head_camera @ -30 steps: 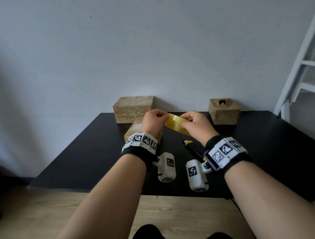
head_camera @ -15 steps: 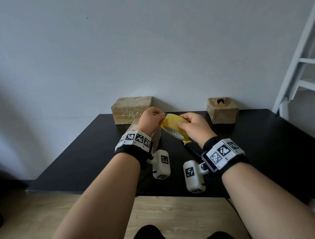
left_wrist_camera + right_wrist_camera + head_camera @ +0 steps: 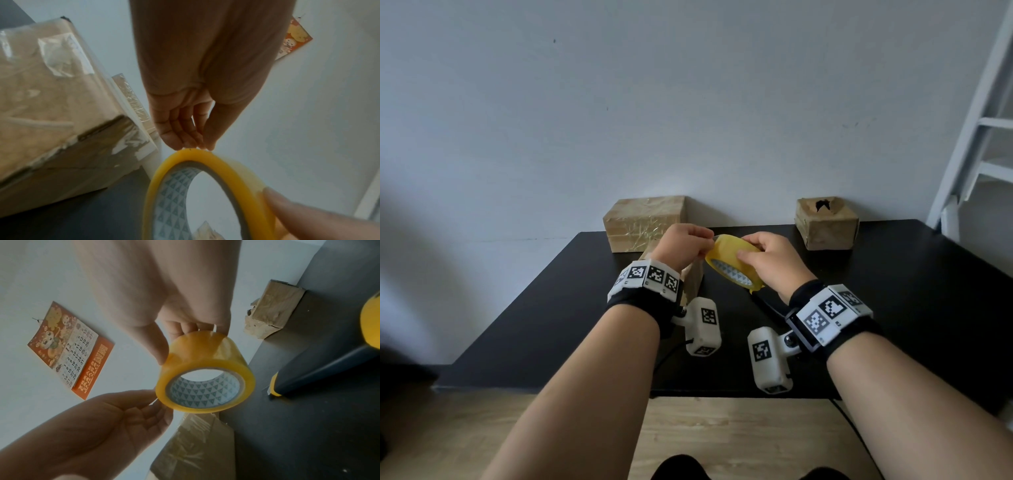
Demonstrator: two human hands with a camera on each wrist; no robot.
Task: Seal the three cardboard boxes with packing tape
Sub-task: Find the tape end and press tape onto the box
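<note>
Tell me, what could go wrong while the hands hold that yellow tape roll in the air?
The left hand picks at the rim of the yellow roll of packing tape with only its fingertips, so the tape end may slip back and stick down again. The right hand holds the roll by thumb and fingers above the black table; a hard tug could pull it loose, perhaps onto the black-and-yellow cutter beneath.
</note>
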